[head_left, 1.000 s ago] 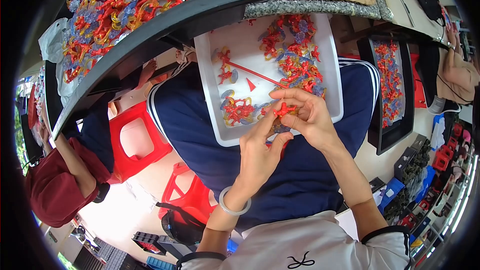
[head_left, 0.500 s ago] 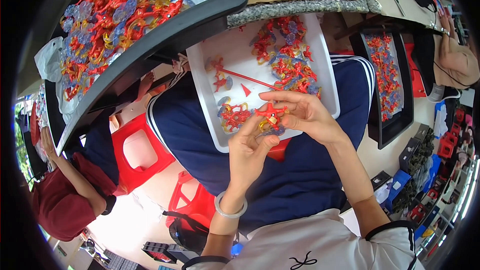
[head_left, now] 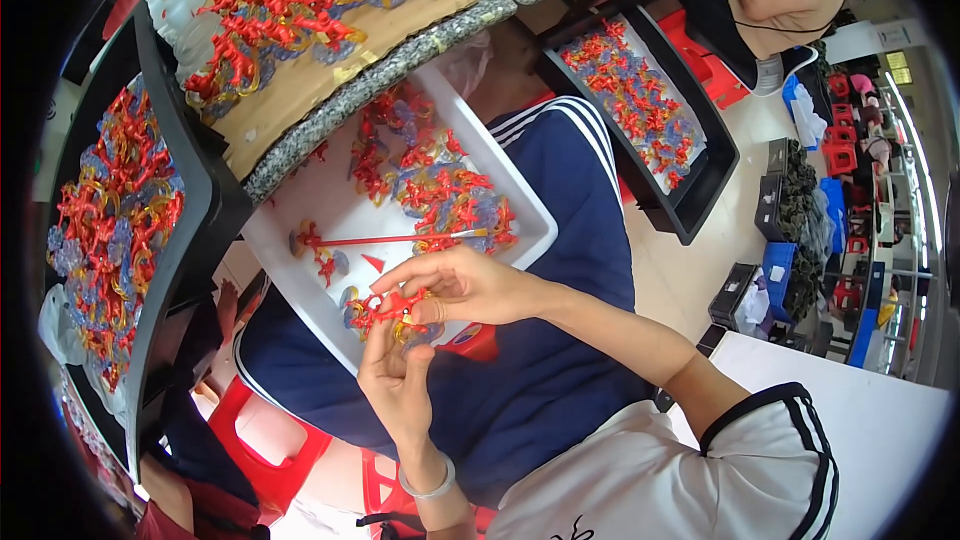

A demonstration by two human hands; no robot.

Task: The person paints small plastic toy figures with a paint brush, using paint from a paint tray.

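A small red plastic figurine (head_left: 404, 316) with translucent yellow and blue parts is held between my two hands, over the near edge of a white tray (head_left: 535, 230). My left hand (head_left: 398, 380) grips it from below and the left, thumb raised beside it. From the right, my right hand (head_left: 480, 285) pinches it between thumb and fingers. Inside the tray lie several similar figurines (head_left: 450, 200), mostly along the right side. A thin red-handled paintbrush (head_left: 395, 239) rests across them, and a small red triangular piece (head_left: 373, 263) lies beside it.
On the left stands a black bin (head_left: 190, 230) heaped with figurines. More figurines (head_left: 290, 25) stand on a cardboard-covered bench (head_left: 265, 135) beyond the tray. Another filled black bin (head_left: 690, 210) is at the right, near a seated person (head_left: 790, 0). Red stools (head_left: 265, 455) stand lower left.
The view has swung to the right, so tray, hands and bins appear farther left. Both hands still hold the figurine, which appears slightly turned.
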